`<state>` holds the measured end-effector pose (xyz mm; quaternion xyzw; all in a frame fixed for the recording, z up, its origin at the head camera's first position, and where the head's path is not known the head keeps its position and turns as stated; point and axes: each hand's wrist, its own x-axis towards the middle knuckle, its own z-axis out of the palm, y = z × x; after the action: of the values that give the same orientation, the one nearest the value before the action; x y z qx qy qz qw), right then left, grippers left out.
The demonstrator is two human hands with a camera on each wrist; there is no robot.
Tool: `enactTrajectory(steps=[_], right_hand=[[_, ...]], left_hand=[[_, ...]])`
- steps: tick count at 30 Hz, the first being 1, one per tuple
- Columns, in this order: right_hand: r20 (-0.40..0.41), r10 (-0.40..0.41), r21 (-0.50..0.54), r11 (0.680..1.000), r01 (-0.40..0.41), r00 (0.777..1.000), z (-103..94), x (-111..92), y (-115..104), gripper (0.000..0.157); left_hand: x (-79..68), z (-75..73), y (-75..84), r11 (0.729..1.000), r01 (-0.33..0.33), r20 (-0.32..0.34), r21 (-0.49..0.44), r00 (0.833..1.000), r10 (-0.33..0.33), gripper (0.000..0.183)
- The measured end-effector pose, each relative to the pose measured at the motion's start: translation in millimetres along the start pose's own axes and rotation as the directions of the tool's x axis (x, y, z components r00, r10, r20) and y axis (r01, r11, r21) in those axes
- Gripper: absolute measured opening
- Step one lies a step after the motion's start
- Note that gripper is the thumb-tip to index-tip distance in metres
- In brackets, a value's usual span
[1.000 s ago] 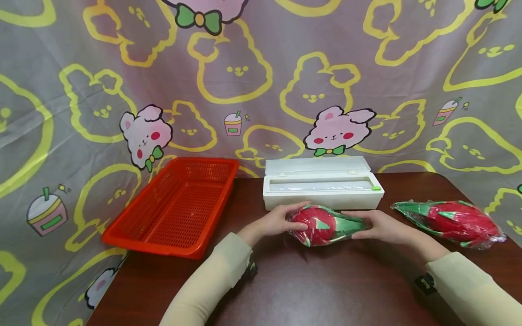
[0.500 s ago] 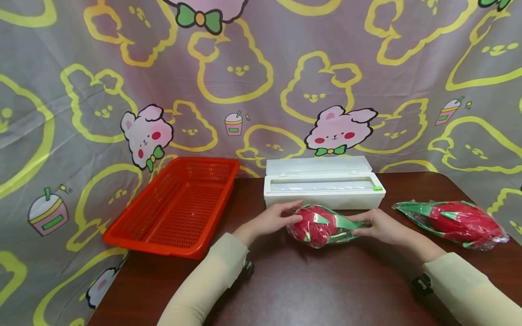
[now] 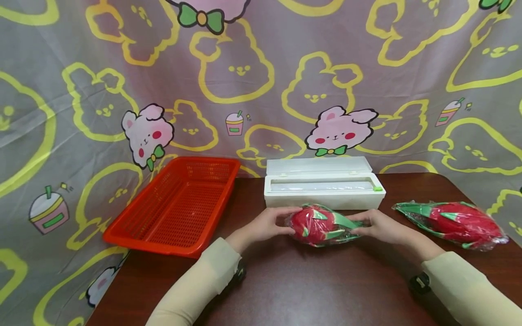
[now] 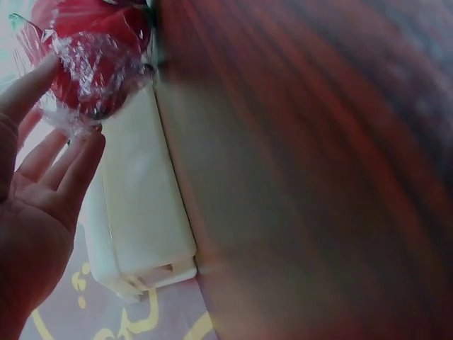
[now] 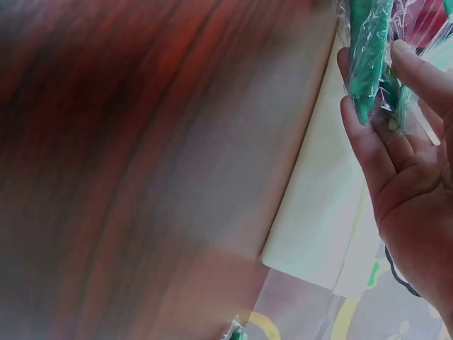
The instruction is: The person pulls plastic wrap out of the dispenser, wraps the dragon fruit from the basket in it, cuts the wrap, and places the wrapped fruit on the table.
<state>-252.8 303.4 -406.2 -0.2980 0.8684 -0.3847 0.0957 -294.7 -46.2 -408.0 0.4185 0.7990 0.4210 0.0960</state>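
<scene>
A red dragon fruit (image 3: 313, 225) with green scales, wrapped in clear cling film, is held crosswise between both hands over the table. My left hand (image 3: 271, 222) has its thumb and fingertips on the crinkled film at the fruit's rounded left end, seen close in the left wrist view. My right hand (image 3: 377, 227) pinches the green pointed tip at the other end. In the right wrist view, its thumb and fingers lie on either side of the film-covered green leaves (image 5: 369, 60). Just behind the fruit stands a white cling film box (image 3: 324, 199), its lid raised.
A second film-wrapped dragon fruit (image 3: 456, 222) lies at the right of the dark wooden table (image 3: 326, 290). To the left sits a red plastic basket (image 3: 195, 249) with slotted walls. A patterned cloth (image 3: 261, 113) hangs behind the table.
My left hand has slid left, from over the fruit's rounded part to its end. The fruit has turned a little, showing its scales differently. My right hand stays at the green tip.
</scene>
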Motion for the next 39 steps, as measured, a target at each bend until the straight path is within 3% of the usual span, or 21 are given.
enactTrajectory(steps=[9,17,30,35,39], right_hand=[[0.017,0.0,-0.015,1.0,0.0,1.0,0.0,2,2,0.04],[0.004,0.015,-0.013,1.0,-0.015,1.0,1.6,2,1,0.041],[-0.123,0.083,0.01,0.997,-0.083,0.989,-10.4,-10,-6,0.047],[-0.218,0.113,-0.034,0.992,-0.123,0.969,-20.4,-20,-18,0.044],[-0.282,0.099,-0.082,0.989,-0.127,0.954,-26.5,-28,-24,0.042]], left_hand=[[3.9,-4.3,-8.6,0.979,0.162,-0.01,-0.122,0.986,-0.164,0.055],[4.6,-11.0,-9.9,0.964,0.199,0.042,-0.178,0.98,-0.194,0.051],[-1.4,-14.7,-5.8,0.982,0.161,-0.011,-0.099,0.987,-0.163,0.052],[-8.5,-16.6,2.0,0.993,0.107,-0.093,-0.048,0.989,-0.111,0.054],[-19.4,-19.5,15.1,0.997,0.081,-0.17,-0.015,0.982,-0.082,0.055]])
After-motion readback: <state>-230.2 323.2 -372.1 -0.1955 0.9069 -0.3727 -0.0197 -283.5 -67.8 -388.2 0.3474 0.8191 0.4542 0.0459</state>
